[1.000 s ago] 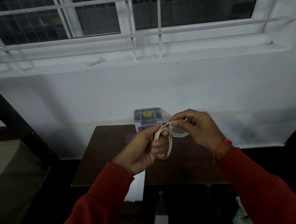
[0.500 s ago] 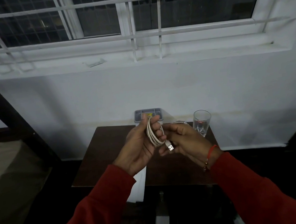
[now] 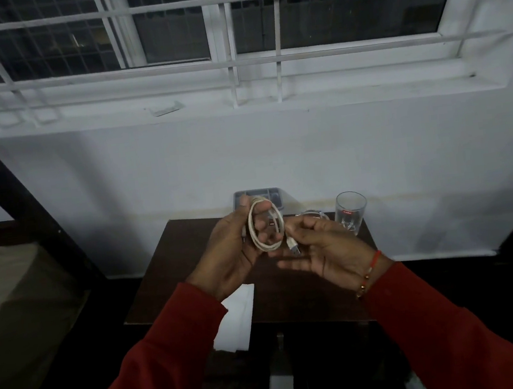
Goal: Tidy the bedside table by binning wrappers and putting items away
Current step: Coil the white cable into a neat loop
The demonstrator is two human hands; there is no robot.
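Note:
My left hand [image 3: 233, 253] holds a white USB cable [image 3: 253, 226] wound into a small coil, raised over the dark brown bedside table [image 3: 161, 267]. My right hand [image 3: 327, 250] is palm-up just right of the coil, its fingertips pinching the cable's end by the metal USB plug [image 3: 293, 247]. A white sheet of paper [image 3: 239, 316] hangs over the table's front edge under my left wrist. Both sleeves are red.
A grey plastic box [image 3: 277, 195] stands at the table's back against the white wall. An empty drinking glass [image 3: 350, 213] is at the back right, with a clear round object [image 3: 311, 213] beside it. A bed sits at the left; a window with bars is above.
The cable went from a long loose loop stretched between both hands to a tight coil in my left hand. My right hand dropped lower, uncovering the glass.

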